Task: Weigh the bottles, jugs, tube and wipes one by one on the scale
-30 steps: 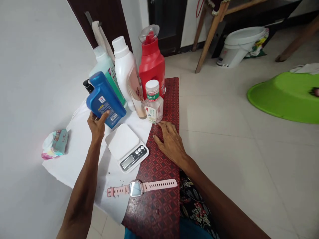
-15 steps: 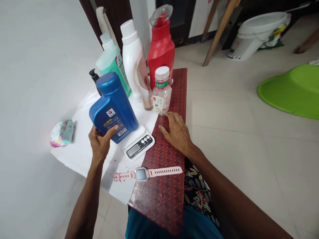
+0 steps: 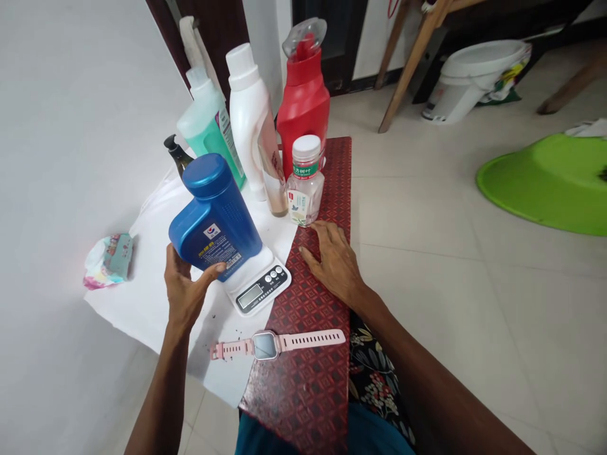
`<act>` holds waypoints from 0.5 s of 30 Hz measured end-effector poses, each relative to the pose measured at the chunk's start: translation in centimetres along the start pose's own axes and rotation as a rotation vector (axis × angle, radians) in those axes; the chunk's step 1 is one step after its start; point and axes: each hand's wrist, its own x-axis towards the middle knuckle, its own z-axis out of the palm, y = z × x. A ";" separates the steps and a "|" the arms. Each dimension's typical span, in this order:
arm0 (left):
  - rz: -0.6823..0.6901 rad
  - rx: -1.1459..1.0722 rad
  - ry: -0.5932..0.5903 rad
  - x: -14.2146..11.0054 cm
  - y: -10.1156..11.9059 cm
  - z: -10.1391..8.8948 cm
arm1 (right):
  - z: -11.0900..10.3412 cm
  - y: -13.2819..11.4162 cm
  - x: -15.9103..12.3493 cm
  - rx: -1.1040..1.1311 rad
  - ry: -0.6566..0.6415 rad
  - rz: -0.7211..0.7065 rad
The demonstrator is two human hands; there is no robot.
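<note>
A blue plastic bottle with a blue cap is over the white kitchen scale, its base hiding most of the weighing platform. My left hand grips it low on the left, thumb across the label and the other fingers partly hidden behind. Whether the bottle's full weight rests on the scale I cannot tell. Flat on the red patterned table top lies my right hand, fingers apart and holding nothing, close to a clear jar with a white lid. Nearer me a pink-strapped smartwatch lies stretched out.
Behind stand a white bottle, a red bottle, a green liquid bottle and a dark pump bottle. A tissue pack sits at the left on white paper. On the floor are a white bucket and a green object.
The camera view has shifted slightly, so everything sits a little lower in the picture. Apart from a small settling of the blue bottle in my left hand, the arrangement looks the same.
</note>
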 end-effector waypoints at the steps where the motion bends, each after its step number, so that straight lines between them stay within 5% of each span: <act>1: 0.038 -0.007 0.010 0.1 0.1 -0.3 | 0.0 0.0 0.0 0.006 -0.002 0.002; 6: 0.156 -0.014 0.044 0.5 1.1 -0.4 | 0.1 0.1 -0.1 0.021 0.000 0.003; 15: 0.037 0.003 0.098 0.4 1.8 2.1 | 0.2 0.1 0.0 0.010 0.028 -0.004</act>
